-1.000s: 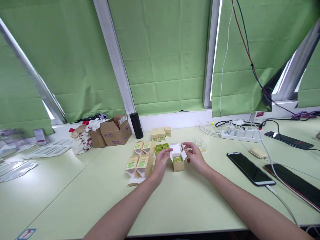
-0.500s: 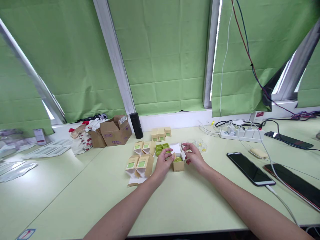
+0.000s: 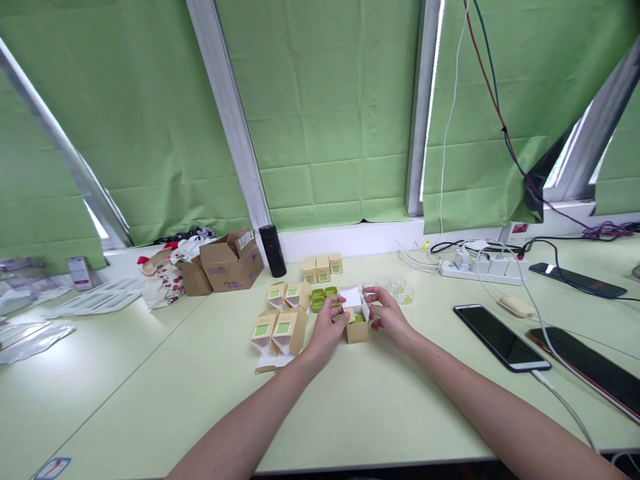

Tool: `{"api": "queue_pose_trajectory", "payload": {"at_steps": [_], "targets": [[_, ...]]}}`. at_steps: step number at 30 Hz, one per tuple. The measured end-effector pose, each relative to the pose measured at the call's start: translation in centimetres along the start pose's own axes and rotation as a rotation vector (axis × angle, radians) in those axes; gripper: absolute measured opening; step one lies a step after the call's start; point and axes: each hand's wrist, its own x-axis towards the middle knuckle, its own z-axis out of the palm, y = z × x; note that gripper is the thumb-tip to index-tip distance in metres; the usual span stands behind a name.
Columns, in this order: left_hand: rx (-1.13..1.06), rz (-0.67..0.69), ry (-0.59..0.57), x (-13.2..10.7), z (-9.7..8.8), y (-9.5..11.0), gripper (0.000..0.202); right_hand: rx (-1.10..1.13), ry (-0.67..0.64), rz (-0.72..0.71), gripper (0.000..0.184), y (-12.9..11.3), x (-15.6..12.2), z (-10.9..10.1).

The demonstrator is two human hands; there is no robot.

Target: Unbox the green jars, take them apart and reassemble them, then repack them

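A small tan carton (image 3: 357,331) stands upright on the pale green table (image 3: 350,407), its white top flaps raised and a green jar just visible inside. My left hand (image 3: 327,329) grips its left side, with the thumb pressing the left flap inward. My right hand (image 3: 387,313) pinches the right flap between thumb and fingers. Two green jars (image 3: 324,295) sit just behind the carton. Several open tan cartons (image 3: 281,328) lie to the left. Three closed ones (image 3: 323,268) stand in a row at the back.
A black cylinder (image 3: 273,251) and brown cardboard boxes (image 3: 225,269) stand at the back left. Clear lids (image 3: 403,292) lie behind my right hand. A power strip (image 3: 480,269) with cables and several phones (image 3: 501,337) occupy the right side. Plastic bags (image 3: 95,300) lie far left.
My hands have closed in on the carton. The side flaps have folded inward, so less of the green jar shows.
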Motion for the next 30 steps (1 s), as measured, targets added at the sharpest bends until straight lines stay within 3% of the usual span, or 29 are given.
{"api": "queue_pose_trajectory", "payload": {"at_steps": [18, 30], "targets": [[0.003, -0.005, -0.003, -0.1, 0.3, 0.3, 0.048, -0.070, -0.060, -0.020, 0.052, 1.7, 0.2, 0.3], [0.013, -0.008, 0.017, -0.2, 0.6, 0.7, 0.050, -0.112, -0.085, -0.027, 0.051, 1.5, 0.1, 0.3]]}}
